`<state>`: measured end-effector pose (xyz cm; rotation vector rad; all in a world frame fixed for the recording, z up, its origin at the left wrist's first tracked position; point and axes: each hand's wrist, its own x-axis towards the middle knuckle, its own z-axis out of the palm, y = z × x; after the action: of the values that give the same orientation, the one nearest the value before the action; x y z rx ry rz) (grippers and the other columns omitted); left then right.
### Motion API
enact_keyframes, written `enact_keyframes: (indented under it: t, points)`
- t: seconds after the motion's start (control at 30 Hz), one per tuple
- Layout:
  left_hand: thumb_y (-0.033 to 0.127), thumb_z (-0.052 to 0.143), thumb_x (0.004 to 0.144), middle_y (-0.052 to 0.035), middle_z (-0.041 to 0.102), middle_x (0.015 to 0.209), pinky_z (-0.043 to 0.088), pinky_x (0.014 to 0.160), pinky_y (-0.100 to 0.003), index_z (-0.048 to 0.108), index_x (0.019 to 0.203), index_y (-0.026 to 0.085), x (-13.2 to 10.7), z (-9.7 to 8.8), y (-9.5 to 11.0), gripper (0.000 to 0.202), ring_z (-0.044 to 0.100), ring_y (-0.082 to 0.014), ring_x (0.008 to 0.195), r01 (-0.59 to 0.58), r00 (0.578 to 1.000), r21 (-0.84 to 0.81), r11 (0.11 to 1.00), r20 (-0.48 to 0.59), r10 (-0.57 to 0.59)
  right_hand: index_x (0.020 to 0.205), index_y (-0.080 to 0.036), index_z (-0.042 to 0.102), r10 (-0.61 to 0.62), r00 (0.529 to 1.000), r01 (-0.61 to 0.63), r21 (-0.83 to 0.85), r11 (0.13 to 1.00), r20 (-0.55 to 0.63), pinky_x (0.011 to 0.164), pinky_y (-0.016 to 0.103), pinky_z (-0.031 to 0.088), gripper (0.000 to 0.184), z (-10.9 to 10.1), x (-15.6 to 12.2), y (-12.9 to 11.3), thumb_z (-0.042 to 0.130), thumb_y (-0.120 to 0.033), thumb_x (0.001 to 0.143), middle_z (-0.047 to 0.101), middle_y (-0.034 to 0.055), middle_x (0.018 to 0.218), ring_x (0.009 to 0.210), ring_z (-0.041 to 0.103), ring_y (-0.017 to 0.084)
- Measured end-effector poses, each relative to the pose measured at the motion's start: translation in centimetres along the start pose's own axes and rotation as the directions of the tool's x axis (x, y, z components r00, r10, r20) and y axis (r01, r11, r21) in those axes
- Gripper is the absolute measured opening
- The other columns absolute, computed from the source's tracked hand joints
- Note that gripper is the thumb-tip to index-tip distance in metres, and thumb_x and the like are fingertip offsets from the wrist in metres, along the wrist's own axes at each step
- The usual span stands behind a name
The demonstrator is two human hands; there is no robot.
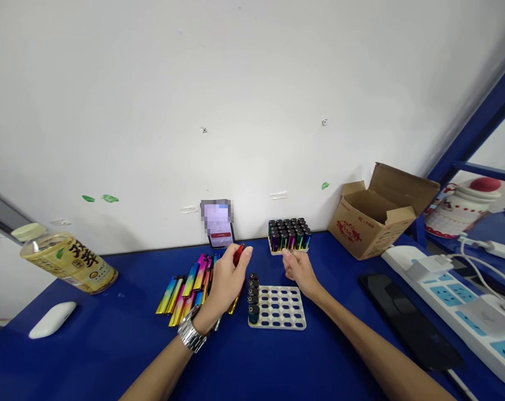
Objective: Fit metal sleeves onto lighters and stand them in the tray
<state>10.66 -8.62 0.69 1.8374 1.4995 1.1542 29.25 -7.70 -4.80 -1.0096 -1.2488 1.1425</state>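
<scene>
My left hand [225, 278], with a metal-band watch at its wrist, is closed around a red lighter [238, 254]; only its top part shows above the fingers. My right hand [301, 272] is pinched near the far side of the pale tray; a small shiny bit shows at its fingertips, too small to name. Below and between the hands lies the pale tray [301, 324] with rows of oval holes. Several dark lighters [253, 299] stand upright along its left column. Beside my left hand is a loose pile of rainbow-coloured lighters [189, 283], partly hidden by it.
Against the wall, a second tray holds rows of upright lighters [290, 234]. A phone [219, 225] leans there too. At right are an open cardboard box [369, 217], a black phone [409, 320] and a power strip [457, 312]. A bottle [66, 259] and white case [53, 319] are left.
</scene>
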Motion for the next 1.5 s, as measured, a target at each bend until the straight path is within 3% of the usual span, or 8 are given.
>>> enact_keyframes:
  t: [0.17,0.27,0.37,0.47,0.63,0.97,1.2,1.5]
  points:
    - [0.049,0.040,0.091,0.0023,0.051,0.066,0.036,0.055,-0.025,0.053,0.088,0.020,0.4,0.0,-0.6,0.031,0.049,-0.0142,0.058,-0.024,0.999,-0.168,0.985,-0.033,0.018,0.089,-0.017,0.061,-0.042,0.994,0.041,0.010,0.999,0.102,0.054,0.026,0.038,0.055,0.1,-0.4,-2.0,0.036,-0.067,0.087,0.049,-0.0014,0.059,0.054,0.045,0.013]
    - [0.046,0.041,0.091,0.0004,0.057,0.074,0.039,0.058,-0.025,0.052,0.093,0.020,0.5,-0.1,-0.6,0.029,0.053,-0.0145,0.063,-0.060,0.998,-0.171,0.983,-0.032,0.056,0.083,-0.019,0.062,-0.112,0.983,0.129,-0.110,0.986,0.148,0.063,0.026,0.040,0.040,0.0,-0.6,-2.9,0.054,-0.059,0.083,0.054,0.0014,0.074,0.067,0.048,0.015]
    - [0.044,0.041,0.091,-0.0001,0.060,0.075,0.042,0.062,-0.026,0.052,0.090,0.020,0.4,-0.2,-0.2,0.026,0.055,-0.0141,0.064,-0.085,0.996,-0.154,0.984,-0.023,0.082,0.069,-0.020,0.056,-0.163,0.973,0.194,-0.199,0.961,0.162,0.058,0.025,0.037,0.033,0.3,-0.9,-3.1,0.065,-0.050,0.077,0.046,-0.0015,0.067,0.062,0.041,0.013]
    - [0.045,0.042,0.091,-0.0008,0.062,0.076,0.044,0.063,-0.026,0.052,0.088,0.020,0.3,-0.2,-0.1,0.027,0.058,-0.0142,0.065,-0.060,0.998,-0.179,0.982,-0.008,0.060,0.069,-0.019,0.054,-0.163,0.976,0.182,-0.134,0.974,0.143,0.052,0.025,0.034,0.034,0.9,-1.1,-2.6,0.064,-0.050,0.077,0.038,-0.0047,0.058,0.053,0.037,0.011]
    - [0.047,0.045,0.090,-0.0033,0.065,0.082,0.045,0.063,-0.027,0.054,0.092,0.019,0.4,-0.1,-0.3,0.029,0.062,-0.0156,0.069,-0.043,0.999,-0.215,0.976,0.016,0.048,0.080,-0.019,0.058,-0.111,0.975,0.136,-0.125,0.983,0.191,0.048,0.025,0.037,0.027,1.6,-1.5,-2.0,0.065,-0.045,0.077,0.048,-0.0025,0.061,0.050,0.045,0.012]
    - [0.046,0.041,0.092,-0.0031,0.066,0.079,0.045,0.067,-0.029,0.057,0.093,0.018,0.4,-0.2,-0.2,0.031,0.062,-0.0162,0.069,-0.052,0.998,-0.191,0.980,0.023,0.057,0.075,-0.018,0.059,-0.219,0.952,0.274,-0.277,0.921,0.214,0.050,0.025,0.034,0.023,1.1,-1.5,-3.0,0.060,-0.040,0.082,0.046,-0.0026,0.057,0.050,0.042,0.012]
    - [0.042,0.044,0.092,-0.0064,0.066,0.093,0.046,0.075,-0.031,0.055,0.099,0.017,0.3,-0.2,0.0,0.028,0.062,-0.0174,0.079,-0.053,0.996,-0.249,0.967,0.055,0.068,0.081,-0.016,0.062,-0.376,0.877,0.475,-0.432,0.767,0.298,0.050,0.024,0.037,0.027,1.2,-1.8,-3.4,0.053,-0.041,0.089,0.052,-0.0009,0.057,0.051,0.045,0.012]
    - [0.044,0.041,0.093,0.0053,0.044,0.067,0.036,0.057,-0.023,0.043,0.081,0.021,-0.1,0.0,0.1,0.026,0.042,-0.0101,0.059,-0.063,0.998,-0.345,0.936,-0.028,0.057,0.091,-0.015,0.062,-0.217,0.846,0.475,-0.504,0.722,0.487,0.051,0.023,0.035,0.022,1.1,-2.1,-4.0,0.061,-0.035,0.083,0.051,-0.0024,0.061,0.053,0.045,0.012]
